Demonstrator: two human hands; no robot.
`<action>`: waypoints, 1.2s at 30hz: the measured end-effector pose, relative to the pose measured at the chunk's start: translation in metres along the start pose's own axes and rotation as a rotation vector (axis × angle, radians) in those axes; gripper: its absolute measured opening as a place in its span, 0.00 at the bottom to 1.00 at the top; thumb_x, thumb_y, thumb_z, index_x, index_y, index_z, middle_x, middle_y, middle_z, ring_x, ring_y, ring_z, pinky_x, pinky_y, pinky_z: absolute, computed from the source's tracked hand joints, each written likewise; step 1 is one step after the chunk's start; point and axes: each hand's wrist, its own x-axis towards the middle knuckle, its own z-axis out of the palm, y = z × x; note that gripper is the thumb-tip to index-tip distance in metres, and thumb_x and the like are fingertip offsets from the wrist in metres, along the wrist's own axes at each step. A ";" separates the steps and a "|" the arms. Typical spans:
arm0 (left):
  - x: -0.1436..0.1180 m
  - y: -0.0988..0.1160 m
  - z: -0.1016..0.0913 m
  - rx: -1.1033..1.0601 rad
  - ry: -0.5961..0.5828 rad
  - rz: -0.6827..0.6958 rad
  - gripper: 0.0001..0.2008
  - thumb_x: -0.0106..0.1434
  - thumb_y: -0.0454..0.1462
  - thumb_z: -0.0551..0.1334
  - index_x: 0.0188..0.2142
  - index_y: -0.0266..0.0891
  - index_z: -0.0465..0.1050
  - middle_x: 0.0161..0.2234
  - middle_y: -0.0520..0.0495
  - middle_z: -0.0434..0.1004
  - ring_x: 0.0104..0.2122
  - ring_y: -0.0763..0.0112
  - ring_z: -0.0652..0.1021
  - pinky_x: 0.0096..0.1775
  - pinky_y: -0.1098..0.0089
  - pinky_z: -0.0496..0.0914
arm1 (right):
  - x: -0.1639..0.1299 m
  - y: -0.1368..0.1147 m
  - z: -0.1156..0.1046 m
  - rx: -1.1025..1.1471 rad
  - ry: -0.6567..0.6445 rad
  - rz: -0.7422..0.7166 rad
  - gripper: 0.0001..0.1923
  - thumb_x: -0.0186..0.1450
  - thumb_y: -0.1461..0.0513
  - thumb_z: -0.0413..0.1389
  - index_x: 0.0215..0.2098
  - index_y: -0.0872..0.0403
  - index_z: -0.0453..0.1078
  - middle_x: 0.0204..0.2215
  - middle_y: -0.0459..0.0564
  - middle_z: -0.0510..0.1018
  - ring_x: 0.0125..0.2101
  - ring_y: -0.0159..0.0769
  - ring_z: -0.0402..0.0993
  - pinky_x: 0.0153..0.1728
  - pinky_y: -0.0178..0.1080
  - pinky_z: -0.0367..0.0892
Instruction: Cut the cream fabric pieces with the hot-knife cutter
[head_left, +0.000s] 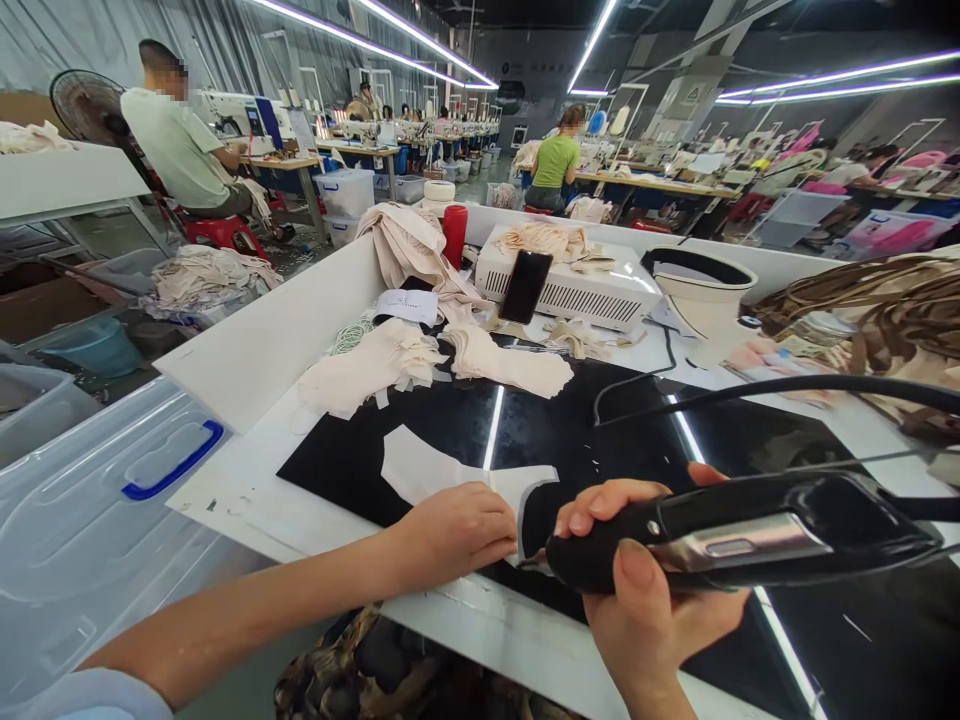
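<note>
My right hand [645,590] is wrapped round a black corded hand-held cutter [720,540] with a silver panel on its side. The cutter's small metal tip [534,562] points left, by the lower edge of a white fabric piece [427,468]. That piece has a curved, grey-edged cutout and lies on a glossy black board [345,450]. My left hand [465,530] rests on the fabric's near edge, fingers bent and pressed together on it, close to the tip. Beyond it lie two stacks of cream fabric pieces, one on the left [367,370] and one farther right [510,362].
Behind the board stand a vented white box [570,275], a propped phone [526,287] and a red cone [454,235]. The cutter's cable [810,384] arcs rightward. A lidded plastic bin [90,520] adjoins the table's left. Co-workers sit at sewing machines farther back.
</note>
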 end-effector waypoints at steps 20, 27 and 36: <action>-0.002 -0.004 0.002 0.130 0.012 0.176 0.08 0.74 0.27 0.59 0.43 0.37 0.77 0.41 0.47 0.83 0.43 0.67 0.80 0.49 0.68 0.72 | -0.001 0.000 0.001 -0.012 0.021 0.011 0.31 0.64 0.61 0.67 0.62 0.46 0.63 0.31 0.42 0.76 0.26 0.35 0.71 0.23 0.40 0.73; -0.001 0.000 0.000 0.069 0.043 0.078 0.08 0.76 0.34 0.61 0.40 0.38 0.79 0.40 0.49 0.82 0.41 0.68 0.80 0.48 0.67 0.71 | -0.001 -0.001 -0.001 -0.033 0.016 0.003 0.31 0.65 0.62 0.66 0.63 0.44 0.64 0.32 0.42 0.77 0.26 0.35 0.71 0.25 0.41 0.73; 0.003 0.002 0.004 0.039 0.046 -0.030 0.03 0.71 0.33 0.67 0.38 0.38 0.78 0.40 0.49 0.82 0.39 0.68 0.79 0.47 0.67 0.69 | -0.002 -0.001 -0.001 -0.043 0.026 0.025 0.30 0.64 0.61 0.67 0.62 0.44 0.63 0.31 0.41 0.76 0.26 0.35 0.70 0.25 0.41 0.73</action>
